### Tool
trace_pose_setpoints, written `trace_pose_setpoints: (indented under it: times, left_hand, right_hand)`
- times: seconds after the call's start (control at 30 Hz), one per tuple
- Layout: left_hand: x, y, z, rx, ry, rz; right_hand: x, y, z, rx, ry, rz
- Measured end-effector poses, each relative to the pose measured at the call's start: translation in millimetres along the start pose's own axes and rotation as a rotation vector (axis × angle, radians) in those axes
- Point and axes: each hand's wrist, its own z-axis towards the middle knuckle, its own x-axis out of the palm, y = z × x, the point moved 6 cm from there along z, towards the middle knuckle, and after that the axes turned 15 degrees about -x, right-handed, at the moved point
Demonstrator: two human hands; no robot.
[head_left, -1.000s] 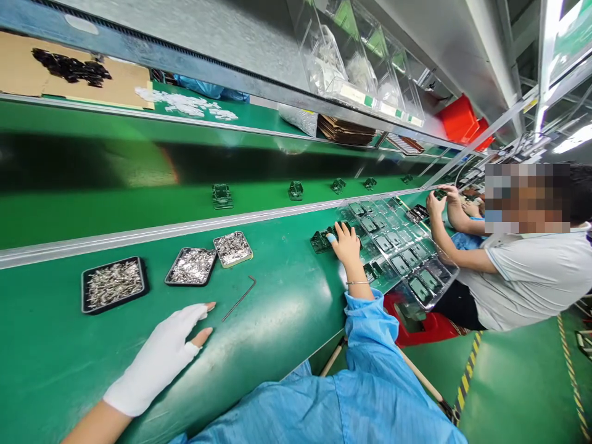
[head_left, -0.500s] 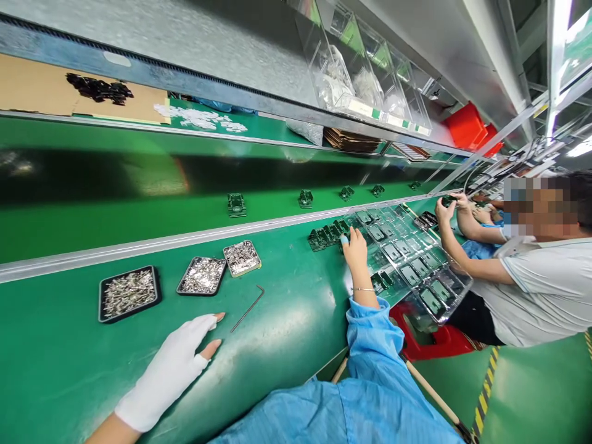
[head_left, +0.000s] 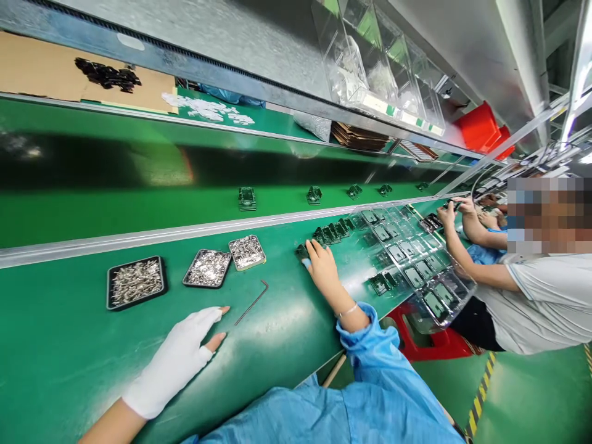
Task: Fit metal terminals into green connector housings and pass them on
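My left hand (head_left: pixel 178 361), in a white glove with bare fingertips, rests over the green bench with thumb and finger apart and nothing between them. An L-shaped hex key (head_left: pixel 252 303) lies just right of it. My right hand (head_left: pixel 321 262) holds a small dark green part (head_left: pixel 302 252) at its fingertips, above the bench. Behind that hand stands a row of green circuit parts (head_left: pixel 330 232). Three shallow trays of small metal pieces, the left (head_left: pixel 137 282), the middle (head_left: pixel 207 269) and the right (head_left: pixel 247 252), sit beyond my left hand.
Clear plastic trays (head_left: pixel 416 262) with green boards lie at the right. A co-worker (head_left: pixel 541 290) sits beyond, hands raised over the bench. Green assemblies (head_left: pixel 247 198) stand along the strip behind a metal rail (head_left: pixel 203 231). A shelf with clear bins (head_left: pixel 383 86) hangs above.
My right hand has moved left from the row of green parts, carrying one dark green part away. The left hand keeps its pose. The view has shifted slightly.
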Motion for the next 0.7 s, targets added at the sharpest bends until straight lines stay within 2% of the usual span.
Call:
trace_pose_setpoints:
  times: [0.1,0.2,0.37,0.57,0.7]
  left_hand:
    - [-0.1,0,-1,0.013,-0.009,-0.004]
    - [0.9,2,-2,0.023,-0.034,-0.009]
    - [0.8,2,-3,0.015,-0.047,-0.015]
    - [2.9,4,-3,0.016,-0.052,-0.011]
    - [5.5,8,-4,0.031,-0.074,0.000]
  right_hand:
    - [-3,-6,34,0.053,0.003,-0.104]
    - [-4,-16,49,0.140,-0.046,-0.146]
    - [-6,-35,43,0.222,-0.147,-0.120]
    - [-5,-80,25,0.461,-0.247,0.018]
    - [-5,-88,24,0.445,-0.280,0.095]
